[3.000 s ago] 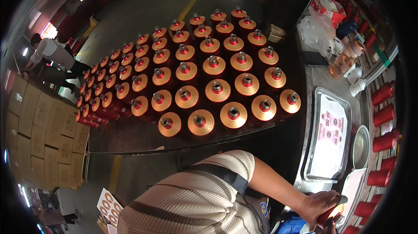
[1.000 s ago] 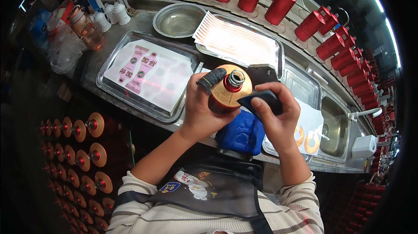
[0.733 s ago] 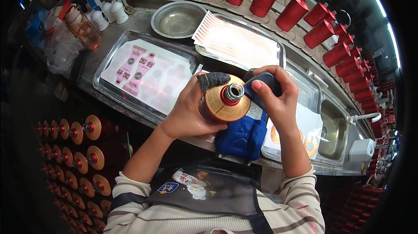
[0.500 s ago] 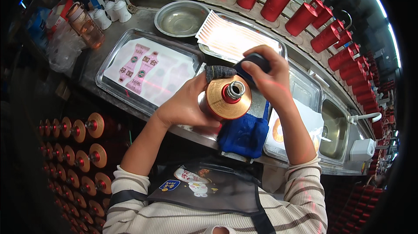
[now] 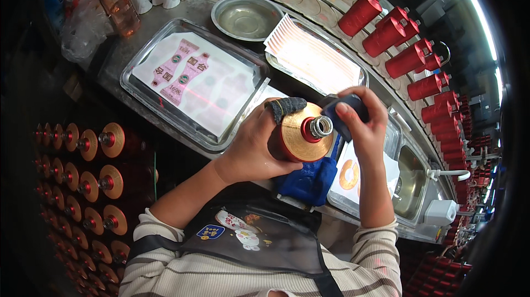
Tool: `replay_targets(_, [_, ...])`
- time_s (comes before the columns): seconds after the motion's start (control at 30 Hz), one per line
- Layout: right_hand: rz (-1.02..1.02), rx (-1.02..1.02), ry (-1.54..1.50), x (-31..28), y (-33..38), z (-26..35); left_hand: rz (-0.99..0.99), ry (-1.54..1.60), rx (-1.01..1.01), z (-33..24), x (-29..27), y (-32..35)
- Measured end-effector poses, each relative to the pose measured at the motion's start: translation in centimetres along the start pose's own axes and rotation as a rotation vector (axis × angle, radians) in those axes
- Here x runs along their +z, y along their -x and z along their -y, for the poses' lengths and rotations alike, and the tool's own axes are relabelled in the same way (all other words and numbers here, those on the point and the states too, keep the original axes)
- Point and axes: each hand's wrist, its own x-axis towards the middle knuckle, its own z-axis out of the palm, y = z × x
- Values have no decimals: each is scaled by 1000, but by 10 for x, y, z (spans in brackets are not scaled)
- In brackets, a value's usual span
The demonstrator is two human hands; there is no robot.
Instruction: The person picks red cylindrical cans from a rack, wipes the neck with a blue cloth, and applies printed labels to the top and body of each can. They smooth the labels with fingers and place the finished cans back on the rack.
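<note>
My left hand [image 5: 248, 150] is wrapped round a red bottle [image 5: 297, 138] with a gold shoulder, tilted so its uncapped threaded neck faces up and to the right. A dark cloth finger cover [image 5: 287, 107] sits on that hand's thumb. Between the fingers and thumb of my right hand [image 5: 369, 131] is a dark blue block [image 5: 343, 113], sponge-like in look, held close beside the bottle's far right side; whether it touches cannot be made out. Below the bottle, a blue cloth [image 5: 317, 184] is draped over a support at the counter's front.
Pink labels lie on a metal tray [image 5: 130, 84] at left. Behind are a water basin [image 5: 221, 5] and a tray of striped sheets [image 5: 317, 56]. Gold ring labels [image 5: 349, 174] lie at right, near a sink [image 5: 411, 186]. Red bottles [image 5: 385, 37] line the conveyor; more bottles [image 5: 112, 178] stand lower left.
The bottle has tilted, its neck now pointing further right. My right hand and the dark blue block have shifted down its right side. The whole view has turned slightly.
</note>
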Motion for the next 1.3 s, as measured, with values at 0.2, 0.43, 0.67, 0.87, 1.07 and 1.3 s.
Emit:
replay_targets(0.2, [495,-23,-127,17,-57,32,33,320,-120,6,1,5])
replay_targets(0.43, [281,-82,-93,7,-38,29,108,251,-64,-1,-8,-4])
replay_targets(0.67, [0,-135,54,1,-8,1,9,23,81,1,3,7])
replay_targets(0.87, [-46,-414,374,-1,53,26,-60,131,164,-1,20,23])
replay_targets(1.07, [-67,-640,483,39,118,39,-262,55,74,0,44,41])
replay_targets(1.3, [4,-770,412,40,113,38,-304,5,49,5,62,43])
